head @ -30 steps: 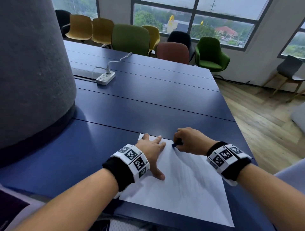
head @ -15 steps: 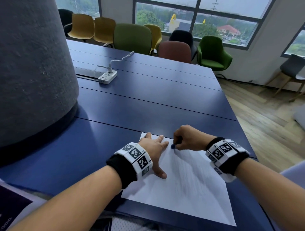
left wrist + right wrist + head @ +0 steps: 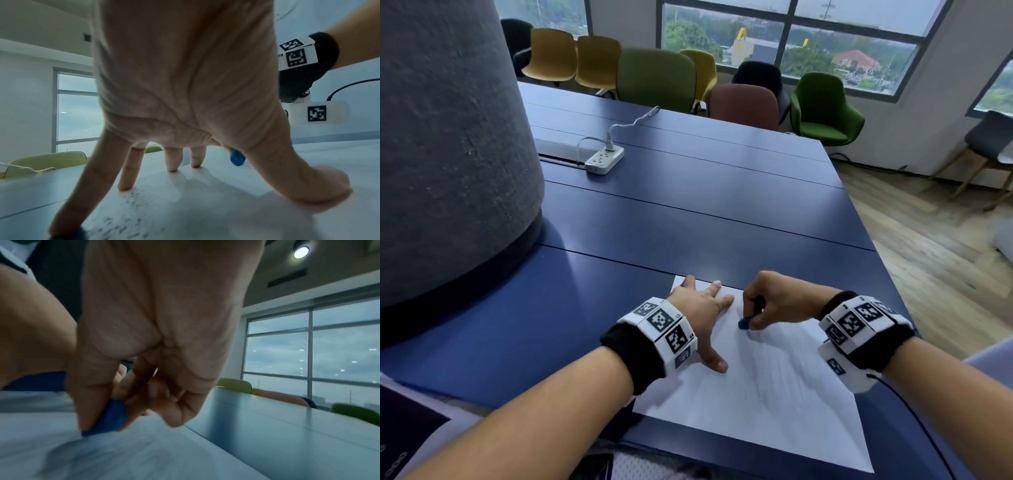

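A white sheet of paper point(image 3: 774, 394) lies near the front edge of the dark blue table point(image 3: 688, 212). My left hand point(image 3: 705, 308) rests on the sheet's far left corner with fingers spread and straight, fingertips point(image 3: 125, 186) pressing the paper point(image 3: 205, 203). My right hand point(image 3: 767, 305) is curled and pinches a small blue eraser point(image 3: 743, 323) against the paper near its top edge. The blue eraser point(image 3: 111, 417) shows between thumb and fingers in the right wrist view, and the eraser point(image 3: 236, 157) peeks out behind my left thumb. Dark crumbs point(image 3: 131, 194) lie on the sheet by my left fingers.
A big grey felt-covered column point(image 3: 448, 154) stands on the table's left. A white power strip point(image 3: 604, 159) with a cable lies further back. Several coloured chairs point(image 3: 657, 75) line the far edge under windows. Wooden floor point(image 3: 928, 246) lies right of the table.
My right hand has slid the eraser a little towards me and left along the paper's top area. My left hand stays pressed on the sheet.
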The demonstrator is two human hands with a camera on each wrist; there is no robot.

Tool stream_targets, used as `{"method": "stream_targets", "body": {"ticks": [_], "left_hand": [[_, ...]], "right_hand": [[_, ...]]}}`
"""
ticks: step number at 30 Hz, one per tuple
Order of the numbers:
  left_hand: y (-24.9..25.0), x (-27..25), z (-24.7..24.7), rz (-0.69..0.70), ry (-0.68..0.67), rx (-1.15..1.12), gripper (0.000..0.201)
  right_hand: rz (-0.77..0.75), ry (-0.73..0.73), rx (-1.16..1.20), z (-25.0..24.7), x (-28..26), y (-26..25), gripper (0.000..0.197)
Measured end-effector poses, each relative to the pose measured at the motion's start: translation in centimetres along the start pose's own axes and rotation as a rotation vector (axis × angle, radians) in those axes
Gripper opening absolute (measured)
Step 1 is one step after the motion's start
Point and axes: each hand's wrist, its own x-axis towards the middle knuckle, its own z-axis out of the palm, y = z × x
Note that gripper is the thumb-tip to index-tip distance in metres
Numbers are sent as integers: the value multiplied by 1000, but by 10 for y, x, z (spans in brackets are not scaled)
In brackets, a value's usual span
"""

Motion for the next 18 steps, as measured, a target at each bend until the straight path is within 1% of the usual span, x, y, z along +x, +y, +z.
{"method": "stream_targets", "body": {"ticks": [1,3,4,5,7,8,9,10,13,14,15,18], "left_hand": [[0,0,0,0,-1,0,121],[0,0,1,0,-2,0,121],[0,0,1,0,-1,0,121],[0,0,1,0,-1,1,121],[1,-1,0,-3,0,6,120],[1,-2,0,-5,-2,4,120],[2,-2,0,-5,-5,2,120],[2,-2,-1,-5,-7,3,120],[2,-2,-1,-4,-13,4,120],[2,-2,-1,-4,-16,0,120],[3,-2,-2,-5,-18,-5,120],[3,-3,-2,-11,-24,-8,121]], "right_hand": [[14,26,-13,-2,2,1,18],[36,162,-29,-3,6,8,22],[44,203,-25,-1,7,11,25],[42,199,-15,0,6,11,24],[14,80,-2,4,-1,7,16],[12,17,1,5,-3,5,17],[18,-1,7,4,-4,5,18],[32,31,7,3,-3,7,19],[63,210,-16,3,2,15,21],[62,230,-10,6,2,15,21],[49,220,-2,8,0,15,19],[31,96,23,8,-5,14,14]]}}
